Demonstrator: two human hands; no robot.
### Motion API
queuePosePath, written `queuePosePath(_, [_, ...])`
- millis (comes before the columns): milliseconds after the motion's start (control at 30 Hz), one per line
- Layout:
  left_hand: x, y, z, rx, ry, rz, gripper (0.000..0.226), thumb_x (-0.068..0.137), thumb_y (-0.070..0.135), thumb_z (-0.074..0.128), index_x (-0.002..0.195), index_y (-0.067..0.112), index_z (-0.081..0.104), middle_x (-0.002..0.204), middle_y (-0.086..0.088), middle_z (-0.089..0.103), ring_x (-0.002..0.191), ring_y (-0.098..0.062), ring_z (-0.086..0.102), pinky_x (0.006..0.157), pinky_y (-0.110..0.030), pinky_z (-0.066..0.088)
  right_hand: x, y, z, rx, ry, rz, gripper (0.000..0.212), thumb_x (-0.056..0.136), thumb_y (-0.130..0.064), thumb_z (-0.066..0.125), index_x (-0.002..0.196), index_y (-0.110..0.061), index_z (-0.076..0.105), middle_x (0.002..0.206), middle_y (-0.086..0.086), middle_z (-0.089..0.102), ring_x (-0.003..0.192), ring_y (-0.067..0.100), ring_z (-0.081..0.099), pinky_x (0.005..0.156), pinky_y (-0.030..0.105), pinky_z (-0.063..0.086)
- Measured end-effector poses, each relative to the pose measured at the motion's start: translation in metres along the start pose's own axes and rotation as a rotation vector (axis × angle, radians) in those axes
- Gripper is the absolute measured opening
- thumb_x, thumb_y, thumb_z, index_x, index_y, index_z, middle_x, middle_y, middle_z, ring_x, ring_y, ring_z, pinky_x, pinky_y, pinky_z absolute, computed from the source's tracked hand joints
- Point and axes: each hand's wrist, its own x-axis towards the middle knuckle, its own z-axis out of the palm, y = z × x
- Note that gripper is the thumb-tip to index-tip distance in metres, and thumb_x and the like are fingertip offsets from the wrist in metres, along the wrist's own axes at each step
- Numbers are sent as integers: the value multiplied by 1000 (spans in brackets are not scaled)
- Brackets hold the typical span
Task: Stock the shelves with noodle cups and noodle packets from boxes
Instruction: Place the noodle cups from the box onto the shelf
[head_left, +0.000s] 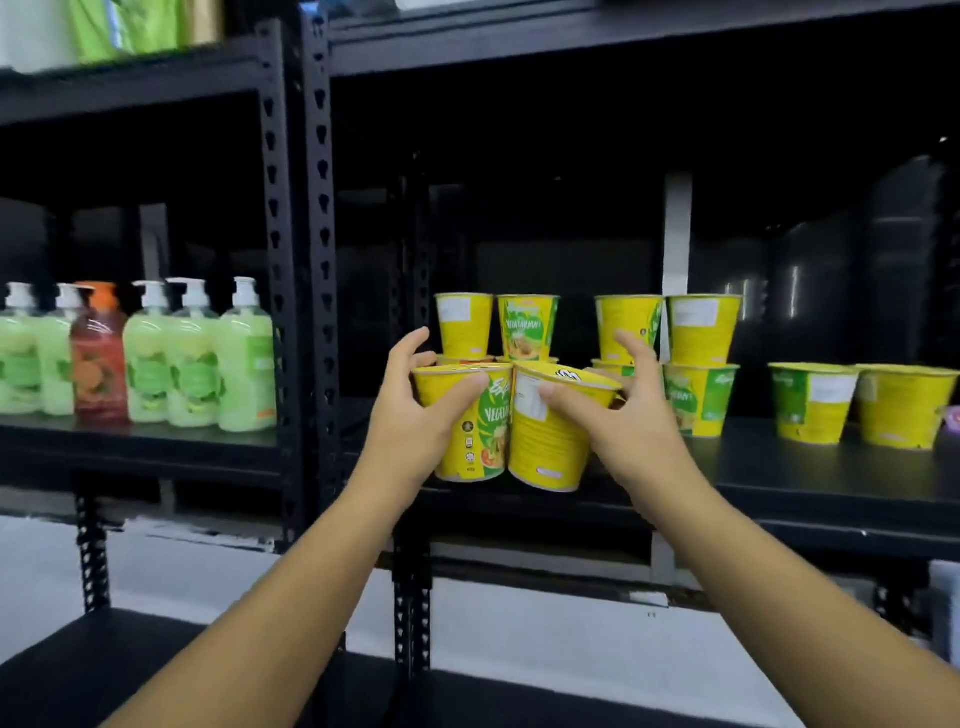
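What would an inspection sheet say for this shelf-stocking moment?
Surface: black shelf, partly stocked.
Job's things: upright cup and tilted cup held at the front edge; stacked cups behind, two single cups to the right.
Clutter: purple item at the right edge, unclear.
Hands: left hand grips the upright cup; right hand grips the tilted cup.
Cables: nothing seen.
Surroundings: soap bottles on the neighbouring shelf at left.

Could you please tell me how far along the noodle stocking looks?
Done: yellow noodle cups already stand on the black shelf, some stacked two high. In hand: the left hand grips an upright cup, the right hand a tilted cup, at the shelf front. Left: no noodle packets show; boxes are out of view.
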Motion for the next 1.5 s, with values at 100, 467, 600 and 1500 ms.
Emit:
queuePosePath(100, [36,-13,0,133,-3,-12,84,80,48,85,150,42,39,136,13,50,114,-10,63,93,-44,60,31,10,14,-59,27,-9,100,68,-57,89,147,-51,29,124,-15,54,115,14,59,95,43,55])
queuePosePath(467, [64,-68,-9,326,-213,-121,109,85,61,75,162,40,1,154,10,42,132,-9,52,112,-39,45,65,66,29,-204,-73,126,113,71,-68,80,160,-38,15,134,-9,52,120,16,57,102,41,52])
queuePosePath(600, [64,-72,-11,314,-299,-198,126,83,36,85,161,35,-14,144,14,47,124,-9,55,93,-22,47,73,76,27,-160,-178,197,102,63,-72,79,148,-33,38,132,-9,63,115,14,63,99,40,53])
queuePosePath(1500, [75,-89,-11,577,-38,-285,45,87,32,81,122,18,57,114,-1,70,99,-19,66,86,-35,55,73,77,41,-548,-257,190,97,75,-45,87,151,-27,30,139,0,59,122,23,59,105,47,49])
